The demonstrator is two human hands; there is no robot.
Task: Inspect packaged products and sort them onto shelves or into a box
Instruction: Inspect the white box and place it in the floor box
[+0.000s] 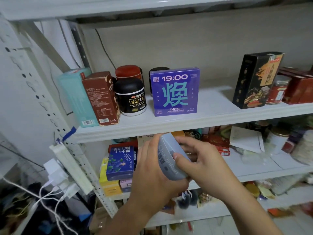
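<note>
You hold a grey-blue box in both hands, just below the front edge of the white shelf. Your left hand curls its fingers round the box's underside. Your right hand pinches it, thumb on the near face. A purple box stands upright near that shelf's front edge.

A slim box is held between the left hand and right hand at lower centre of the frame, below the shelf edge. On that shelf the 19:00 box stands centre, a jar and a carton to its left, a tall carton at right.
</note>
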